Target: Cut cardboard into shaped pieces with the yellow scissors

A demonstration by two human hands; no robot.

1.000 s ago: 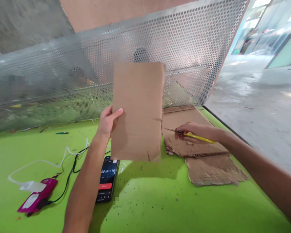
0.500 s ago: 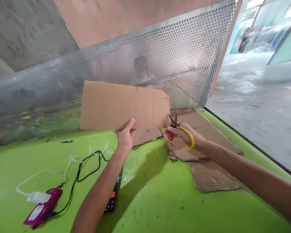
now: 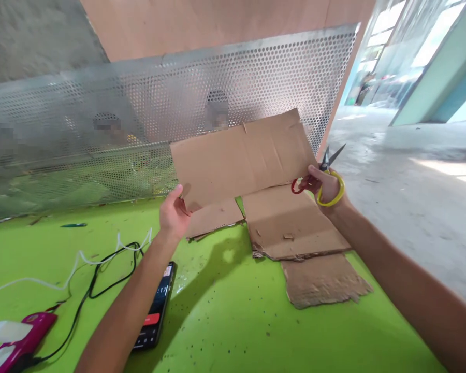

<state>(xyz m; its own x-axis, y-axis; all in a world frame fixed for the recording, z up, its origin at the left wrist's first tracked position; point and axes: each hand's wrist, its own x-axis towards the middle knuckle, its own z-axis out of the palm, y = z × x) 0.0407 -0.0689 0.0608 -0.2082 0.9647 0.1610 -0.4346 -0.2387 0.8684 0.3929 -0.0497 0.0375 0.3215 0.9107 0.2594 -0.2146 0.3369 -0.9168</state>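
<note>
Nearest, a phone [image 3: 154, 310] on the green surface [image 3: 236, 331]. Farther, left hand [image 3: 173, 214] gripping the cardboard sheet [image 3: 243, 155] held above scraps [image 3: 291, 225], right hand [image 3: 321, 185] pinching its other edge, fingers through scissors [image 3: 326, 173]. Behind, perforated metal panel [image 3: 140, 114].

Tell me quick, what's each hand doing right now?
Left hand: closed on the lower left corner of the cardboard sheet.
Right hand: closed on the scissors, fingers also pinching the sheet's right edge.
</note>
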